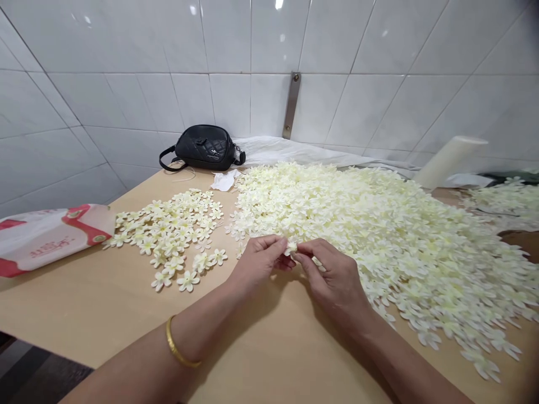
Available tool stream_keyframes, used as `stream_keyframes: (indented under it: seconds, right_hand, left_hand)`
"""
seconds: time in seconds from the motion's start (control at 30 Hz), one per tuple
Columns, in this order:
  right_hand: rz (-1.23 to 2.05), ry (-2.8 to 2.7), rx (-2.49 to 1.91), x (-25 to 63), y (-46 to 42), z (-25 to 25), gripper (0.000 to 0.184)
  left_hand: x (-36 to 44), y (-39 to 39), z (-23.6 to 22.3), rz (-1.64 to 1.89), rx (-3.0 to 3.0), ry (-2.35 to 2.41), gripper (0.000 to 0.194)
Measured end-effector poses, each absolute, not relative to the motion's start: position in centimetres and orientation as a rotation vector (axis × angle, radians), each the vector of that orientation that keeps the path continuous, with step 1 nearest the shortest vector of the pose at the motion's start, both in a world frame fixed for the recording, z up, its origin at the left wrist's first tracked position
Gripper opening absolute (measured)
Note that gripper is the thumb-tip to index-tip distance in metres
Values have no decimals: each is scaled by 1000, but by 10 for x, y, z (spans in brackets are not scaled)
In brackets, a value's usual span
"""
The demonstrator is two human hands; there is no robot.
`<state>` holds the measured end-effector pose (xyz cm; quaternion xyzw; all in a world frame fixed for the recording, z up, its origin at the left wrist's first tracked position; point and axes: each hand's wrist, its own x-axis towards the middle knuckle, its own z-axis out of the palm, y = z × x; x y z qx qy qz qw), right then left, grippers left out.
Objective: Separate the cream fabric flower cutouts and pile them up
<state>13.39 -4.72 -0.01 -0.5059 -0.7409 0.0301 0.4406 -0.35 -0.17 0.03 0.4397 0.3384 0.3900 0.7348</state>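
My left hand point(260, 259) and my right hand point(332, 276) meet over the wooden table point(126, 303), fingertips pinched together on one small cream fabric flower point(290, 247). A gold bangle point(179, 350) circles my left wrist. A large heap of the same cream flowers point(379, 224) spreads to the right, right behind my hands. A smaller, flatter group of flowers point(177, 230) lies to the left of my left hand.
A black quilted bag point(204, 147) sits against the tiled wall at the back. A red and white plastic bag point(46, 238) lies at the left table edge. A white roll point(450, 160) and white sheeting point(286, 150) are at the back right.
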Motion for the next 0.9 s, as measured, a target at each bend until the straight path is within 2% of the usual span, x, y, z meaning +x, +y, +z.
stream_keyframes:
  seconds: [0.23, 0.47, 0.57, 0.77, 0.9]
  right_hand:
    - [145, -1871, -1321, 137, -51, 2, 20]
    - [155, -1859, -1393, 136, -49, 1, 20]
    - [335, -1734, -1449, 135, -49, 3, 18]
    - [904, -1410, -1358, 140, -47, 5, 19]
    - [1093, -1239, -1287, 145, -43, 4, 18]
  left_hand:
    - [-3, -1, -3, 822, 967, 730, 36]
    - [-4, -5, 0, 779, 986, 702, 24]
    - [-4, -5, 1, 781, 963, 704, 19]
    - [-3, -4, 2, 800, 887, 644, 14]
    - [-4, -2, 1, 811, 854, 663, 11]
